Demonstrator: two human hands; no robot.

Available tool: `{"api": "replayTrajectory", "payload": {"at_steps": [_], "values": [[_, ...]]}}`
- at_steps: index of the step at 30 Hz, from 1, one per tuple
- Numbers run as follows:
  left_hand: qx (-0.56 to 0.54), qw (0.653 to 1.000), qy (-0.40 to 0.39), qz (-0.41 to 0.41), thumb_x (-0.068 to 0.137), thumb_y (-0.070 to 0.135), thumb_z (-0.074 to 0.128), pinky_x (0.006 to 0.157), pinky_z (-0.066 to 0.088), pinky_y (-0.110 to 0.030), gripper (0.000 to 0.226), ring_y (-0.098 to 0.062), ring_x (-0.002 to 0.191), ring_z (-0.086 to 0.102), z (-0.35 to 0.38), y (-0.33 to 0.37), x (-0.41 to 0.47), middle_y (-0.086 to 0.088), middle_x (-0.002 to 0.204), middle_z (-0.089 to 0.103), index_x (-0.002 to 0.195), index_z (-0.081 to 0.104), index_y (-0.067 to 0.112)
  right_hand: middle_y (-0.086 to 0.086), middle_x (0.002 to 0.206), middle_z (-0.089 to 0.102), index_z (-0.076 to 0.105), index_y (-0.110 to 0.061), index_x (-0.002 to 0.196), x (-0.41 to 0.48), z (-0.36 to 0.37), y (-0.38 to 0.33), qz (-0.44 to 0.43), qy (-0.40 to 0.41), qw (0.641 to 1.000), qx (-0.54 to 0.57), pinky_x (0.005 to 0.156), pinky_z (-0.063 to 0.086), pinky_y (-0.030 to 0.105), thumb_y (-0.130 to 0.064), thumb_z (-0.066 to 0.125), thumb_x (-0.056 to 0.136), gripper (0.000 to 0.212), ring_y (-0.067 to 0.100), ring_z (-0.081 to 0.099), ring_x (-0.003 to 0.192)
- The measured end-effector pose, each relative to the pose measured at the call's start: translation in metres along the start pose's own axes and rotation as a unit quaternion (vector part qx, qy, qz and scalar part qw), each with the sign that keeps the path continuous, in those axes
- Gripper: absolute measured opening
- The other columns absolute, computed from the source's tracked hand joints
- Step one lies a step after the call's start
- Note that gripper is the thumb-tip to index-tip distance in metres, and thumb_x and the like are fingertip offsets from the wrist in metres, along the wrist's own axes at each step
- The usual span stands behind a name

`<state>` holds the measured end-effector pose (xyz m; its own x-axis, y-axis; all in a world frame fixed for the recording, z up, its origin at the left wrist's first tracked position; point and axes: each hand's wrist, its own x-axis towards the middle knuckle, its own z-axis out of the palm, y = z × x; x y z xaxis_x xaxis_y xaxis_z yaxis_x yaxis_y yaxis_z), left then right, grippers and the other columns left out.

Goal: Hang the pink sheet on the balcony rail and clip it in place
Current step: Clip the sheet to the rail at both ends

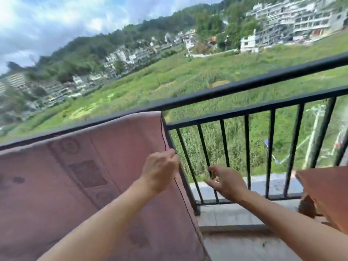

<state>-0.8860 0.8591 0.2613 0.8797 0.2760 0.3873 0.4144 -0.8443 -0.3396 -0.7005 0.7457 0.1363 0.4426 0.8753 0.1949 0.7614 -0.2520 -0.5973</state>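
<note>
Sheet: the pink patterned fabric sheet (94,176) is draped over the black metal balcony rail (263,82) and fills the lower left of the frame. Its right-hand edge hangs down beside the thick corner post near the centre.

Rail: the top bar runs from the left edge up to the upper right. The stretch to the right of the sheet is bare, with thin upright bars (271,147) below it.

Left hand: the left hand (160,170), at centre frame, pinches the sheet's right edge between thumb and curled fingers, just beside the post.

Right hand: the right hand (227,183), right of centre, reaches toward the bars with its fingers loosely spread. A small brownish thing (213,175) shows at the fingertips. It may be a clip, but blur makes it impossible to say whether the hand is holding it.

Clips: none can be seen on the rail or the sheet.

Step in hand: the hanging looks done. This appears to be straightening the side edge, so the clipping is still to come.

Next move: probably to pull the edge flat and square on the top bar, then bring a clip up to the bar and clamp cloth and rail together.

Risk: the sheet hangs unsecured on an open balcony, so wind could lift it.

Lower right: an orange-brown folded thing (325,193) lies at the frame edge, well apart from the sheet.
</note>
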Motion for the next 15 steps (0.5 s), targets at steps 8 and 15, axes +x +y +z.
{"api": "replayTrajectory", "payload": {"at_steps": [8, 15], "values": [[0.057, 0.991, -0.061, -0.109, 0.068, 0.049, 0.082, 0.086, 0.054, -0.043, 0.09, -0.021, 0.107, 0.059, -0.092, -0.083, 0.07, 0.005, 0.141, 0.038, 0.144, 0.038, 0.026, -0.001, 0.151, 0.039, 0.018, -0.028, 0.152, 0.108, -0.002, -0.108, -0.08, -0.072, 0.971, 0.212, 0.105, 0.044, 0.042, -0.073, 0.079, 0.048, 0.129, 0.02, 0.051, 0.126], [0.081, 0.943, -0.286, -0.15, 0.069, 0.039, 0.08, 0.074, 0.043, -0.03, 0.029, -0.017, 0.095, 0.054, -0.086, -0.105, 0.142, 0.006, 0.1, 0.063, 0.094, 0.066, 0.03, -0.008, 0.056, 0.059, 0.06, -0.021, 0.057, 0.145, 0.009, -0.108, -0.111, -0.017, 0.944, 0.309, 0.052, 0.037, 0.029, -0.029, 0.079, 0.076, 0.027, 0.001, 0.046, 0.051]]}}
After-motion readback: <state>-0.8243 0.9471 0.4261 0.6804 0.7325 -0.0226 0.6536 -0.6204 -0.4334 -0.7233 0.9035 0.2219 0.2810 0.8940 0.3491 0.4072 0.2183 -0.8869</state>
